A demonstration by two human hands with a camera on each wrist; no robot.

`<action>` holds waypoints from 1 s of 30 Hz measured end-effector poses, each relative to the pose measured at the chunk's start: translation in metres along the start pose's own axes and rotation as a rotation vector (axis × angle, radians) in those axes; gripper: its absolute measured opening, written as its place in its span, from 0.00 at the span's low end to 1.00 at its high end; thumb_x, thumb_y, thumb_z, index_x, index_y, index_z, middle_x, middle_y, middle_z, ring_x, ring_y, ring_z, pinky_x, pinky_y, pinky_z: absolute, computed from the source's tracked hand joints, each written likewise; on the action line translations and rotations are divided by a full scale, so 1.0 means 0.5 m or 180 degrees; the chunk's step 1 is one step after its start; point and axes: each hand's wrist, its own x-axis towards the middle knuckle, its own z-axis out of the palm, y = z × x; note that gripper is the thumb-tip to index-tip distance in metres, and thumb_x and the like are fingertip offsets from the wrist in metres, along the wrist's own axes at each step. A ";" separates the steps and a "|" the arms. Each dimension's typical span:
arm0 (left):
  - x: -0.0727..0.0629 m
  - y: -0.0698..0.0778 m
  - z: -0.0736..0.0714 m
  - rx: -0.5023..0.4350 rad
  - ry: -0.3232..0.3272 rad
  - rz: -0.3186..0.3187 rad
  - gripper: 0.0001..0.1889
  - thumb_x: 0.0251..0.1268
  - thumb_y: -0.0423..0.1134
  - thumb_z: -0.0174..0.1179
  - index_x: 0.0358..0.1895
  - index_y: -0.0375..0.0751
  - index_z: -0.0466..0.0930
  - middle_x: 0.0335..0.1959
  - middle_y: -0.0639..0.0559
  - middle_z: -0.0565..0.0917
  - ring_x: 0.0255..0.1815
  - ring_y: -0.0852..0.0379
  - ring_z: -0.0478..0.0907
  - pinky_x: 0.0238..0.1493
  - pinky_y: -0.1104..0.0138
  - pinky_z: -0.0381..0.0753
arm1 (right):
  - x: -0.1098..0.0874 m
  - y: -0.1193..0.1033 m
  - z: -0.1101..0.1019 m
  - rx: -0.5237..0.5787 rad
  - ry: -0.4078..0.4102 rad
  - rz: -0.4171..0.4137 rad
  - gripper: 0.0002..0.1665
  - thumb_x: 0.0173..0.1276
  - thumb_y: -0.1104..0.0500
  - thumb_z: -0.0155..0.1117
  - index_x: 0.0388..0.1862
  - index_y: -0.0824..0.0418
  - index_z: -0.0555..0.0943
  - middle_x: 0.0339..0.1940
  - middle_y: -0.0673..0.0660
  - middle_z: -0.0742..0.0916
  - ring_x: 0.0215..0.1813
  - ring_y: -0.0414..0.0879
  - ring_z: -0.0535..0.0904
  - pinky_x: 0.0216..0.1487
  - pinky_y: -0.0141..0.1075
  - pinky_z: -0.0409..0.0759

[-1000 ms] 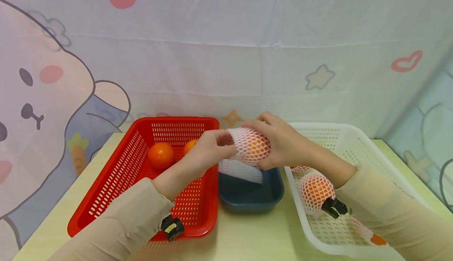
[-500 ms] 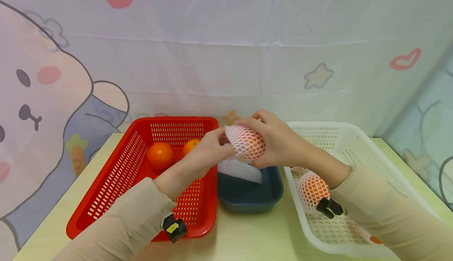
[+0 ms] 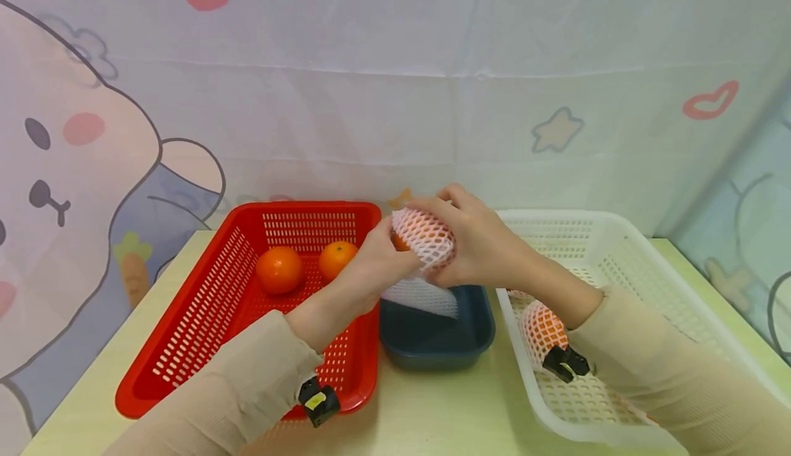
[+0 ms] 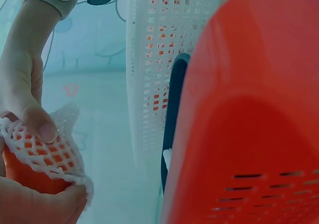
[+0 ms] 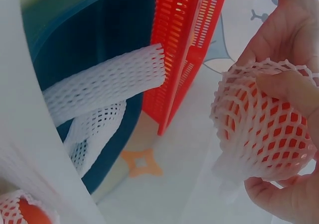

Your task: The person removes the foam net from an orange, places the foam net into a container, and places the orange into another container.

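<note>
Both hands hold an orange (image 4: pixel 35 179) in a white foam net sleeve (image 3: pixel 428 233), raised above the dark blue bin (image 3: pixel 432 356). In the head view my left hand (image 3: pixel 384 257) pinches the sleeve's left edge, where some bare orange peel shows. Fingers of my right hand (image 3: pixel 485 243) curl round the netted fruit from the right. The right wrist view shows the net (image 5: pixel 264 124) stretched over the orange, its bunched end hanging past the fruit. Loose flat foam net sleeves (image 5: pixel 107 79) lie in the bin.
At the left stands a red basket (image 3: pixel 371 380) with two bare oranges, one orange (image 3: pixel 280 270) nearer its middle and one orange (image 3: pixel 336 258) at its right. A white basket (image 3: pixel 544 411) on the right contains netted oranges, including a netted orange (image 3: pixel 542 329). A printed cloth (image 3: pixel 346 99) hangs behind.
Both hands have shifted slightly left and up with the orange. The net's left edge has drawn back, so bare peel now shows there.
</note>
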 end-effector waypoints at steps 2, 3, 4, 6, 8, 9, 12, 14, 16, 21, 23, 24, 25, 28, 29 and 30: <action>0.001 -0.001 0.002 -0.0033 0.0036 0.0014 0.31 0.55 0.31 0.61 0.62 0.42 0.59 0.55 0.48 0.70 0.50 0.48 0.68 0.47 0.62 0.78 | 0.000 0.000 0.001 0.0050 0.0024 0.0024 0.47 0.37 0.60 0.78 0.61 0.58 0.71 0.46 0.57 0.74 0.44 0.47 0.71 0.39 0.38 0.78; 0.001 -0.001 0.002 -0.0048 0.0056 0.0025 0.31 0.54 0.31 0.61 0.62 0.42 0.60 0.54 0.48 0.70 0.49 0.48 0.68 0.45 0.62 0.78 | 0.000 0.000 0.002 0.0072 0.0034 0.0031 0.47 0.37 0.60 0.78 0.61 0.58 0.71 0.46 0.57 0.74 0.45 0.47 0.71 0.39 0.38 0.78; 0.002 -0.002 0.002 -0.0077 0.0077 0.0032 0.31 0.53 0.30 0.61 0.61 0.42 0.61 0.53 0.48 0.71 0.49 0.48 0.69 0.44 0.63 0.79 | 0.000 0.001 0.003 0.0088 0.0040 0.0038 0.47 0.37 0.60 0.78 0.61 0.58 0.71 0.46 0.57 0.74 0.45 0.47 0.72 0.39 0.38 0.78; 0.002 -0.001 0.001 -0.0136 0.0122 0.0028 0.30 0.51 0.29 0.60 0.60 0.43 0.62 0.52 0.48 0.72 0.47 0.48 0.69 0.41 0.64 0.79 | 0.000 0.001 0.002 0.0111 0.0038 0.0038 0.48 0.38 0.60 0.78 0.62 0.58 0.70 0.47 0.57 0.73 0.45 0.48 0.71 0.40 0.38 0.79; 0.001 0.001 -0.002 -0.0172 0.0174 0.0009 0.30 0.51 0.28 0.60 0.60 0.43 0.64 0.51 0.47 0.73 0.46 0.48 0.70 0.38 0.65 0.80 | 0.000 0.001 0.000 0.0117 0.0017 0.0028 0.49 0.39 0.59 0.79 0.64 0.57 0.69 0.47 0.58 0.73 0.46 0.48 0.71 0.40 0.37 0.79; 0.001 0.003 -0.003 -0.0192 0.0196 -0.0004 0.29 0.50 0.28 0.60 0.60 0.44 0.65 0.51 0.47 0.74 0.45 0.48 0.70 0.36 0.65 0.80 | -0.001 0.001 -0.002 0.0115 0.0004 0.0015 0.50 0.39 0.59 0.79 0.65 0.57 0.69 0.48 0.58 0.73 0.47 0.48 0.71 0.40 0.37 0.79; 0.000 0.007 -0.006 -0.0228 0.0222 -0.0035 0.29 0.51 0.28 0.60 0.60 0.44 0.66 0.50 0.46 0.74 0.43 0.48 0.71 0.31 0.67 0.79 | -0.003 -0.001 -0.010 0.0111 -0.0036 -0.0019 0.52 0.40 0.57 0.80 0.67 0.57 0.67 0.49 0.57 0.73 0.48 0.48 0.71 0.41 0.37 0.78; -0.001 0.009 -0.009 -0.0233 0.0210 -0.0038 0.28 0.52 0.29 0.60 0.59 0.44 0.67 0.49 0.46 0.74 0.43 0.49 0.70 0.29 0.68 0.78 | -0.005 -0.002 -0.015 0.0117 -0.0068 -0.0025 0.52 0.41 0.57 0.80 0.68 0.56 0.66 0.50 0.57 0.73 0.48 0.48 0.71 0.42 0.38 0.78; -0.001 0.010 -0.010 -0.0243 0.0184 -0.0028 0.27 0.53 0.29 0.60 0.59 0.43 0.67 0.49 0.45 0.74 0.42 0.49 0.70 0.26 0.69 0.77 | -0.007 -0.002 -0.019 0.0112 -0.0096 -0.0015 0.53 0.41 0.57 0.80 0.68 0.56 0.65 0.51 0.57 0.73 0.49 0.48 0.71 0.43 0.38 0.78; 0.000 0.009 -0.013 -0.0196 0.0147 -0.0045 0.26 0.54 0.30 0.60 0.59 0.42 0.67 0.49 0.46 0.75 0.43 0.49 0.70 0.28 0.70 0.78 | -0.012 0.000 -0.023 0.0080 -0.0174 0.0073 0.55 0.41 0.58 0.81 0.69 0.57 0.64 0.53 0.58 0.74 0.50 0.48 0.72 0.45 0.39 0.79; 0.001 0.007 -0.014 -0.0158 0.0163 -0.0081 0.27 0.55 0.32 0.61 0.60 0.43 0.67 0.50 0.46 0.75 0.44 0.49 0.70 0.32 0.69 0.79 | -0.013 0.001 -0.024 0.0040 -0.0201 0.0107 0.55 0.40 0.58 0.81 0.69 0.57 0.64 0.53 0.58 0.74 0.50 0.49 0.73 0.45 0.40 0.79; 0.002 0.007 -0.015 -0.0131 0.0178 -0.0099 0.27 0.55 0.32 0.62 0.60 0.44 0.67 0.51 0.46 0.75 0.45 0.49 0.70 0.34 0.68 0.79 | -0.013 0.002 -0.024 0.0007 -0.0215 0.0118 0.55 0.40 0.58 0.81 0.69 0.57 0.65 0.53 0.58 0.75 0.49 0.49 0.74 0.45 0.41 0.80; 0.003 0.006 -0.016 -0.0120 0.0188 -0.0117 0.27 0.55 0.33 0.62 0.61 0.44 0.68 0.51 0.46 0.75 0.45 0.49 0.71 0.36 0.67 0.80 | -0.013 0.003 -0.024 -0.0033 -0.0225 0.0114 0.55 0.40 0.58 0.81 0.68 0.57 0.65 0.53 0.59 0.75 0.49 0.50 0.75 0.45 0.41 0.80; 0.004 0.005 -0.018 -0.0108 0.0170 -0.0183 0.28 0.56 0.34 0.63 0.62 0.44 0.67 0.52 0.46 0.75 0.47 0.49 0.71 0.43 0.64 0.80 | -0.013 0.005 -0.028 -0.0140 -0.0219 0.0065 0.53 0.39 0.58 0.82 0.66 0.58 0.68 0.51 0.59 0.78 0.49 0.51 0.76 0.45 0.43 0.80; 0.004 0.005 -0.018 -0.0107 0.0149 -0.0207 0.29 0.56 0.34 0.62 0.63 0.44 0.66 0.53 0.46 0.74 0.48 0.48 0.71 0.45 0.63 0.80 | -0.013 0.007 -0.029 -0.0163 -0.0215 0.0046 0.52 0.38 0.58 0.82 0.65 0.59 0.69 0.51 0.60 0.79 0.49 0.52 0.77 0.46 0.44 0.80; 0.004 0.005 -0.019 -0.0109 0.0125 -0.0225 0.29 0.57 0.33 0.62 0.63 0.44 0.66 0.54 0.46 0.74 0.49 0.48 0.71 0.46 0.62 0.80 | -0.014 0.008 -0.031 -0.0170 -0.0209 0.0027 0.51 0.38 0.59 0.82 0.65 0.60 0.70 0.51 0.60 0.80 0.50 0.52 0.77 0.46 0.44 0.80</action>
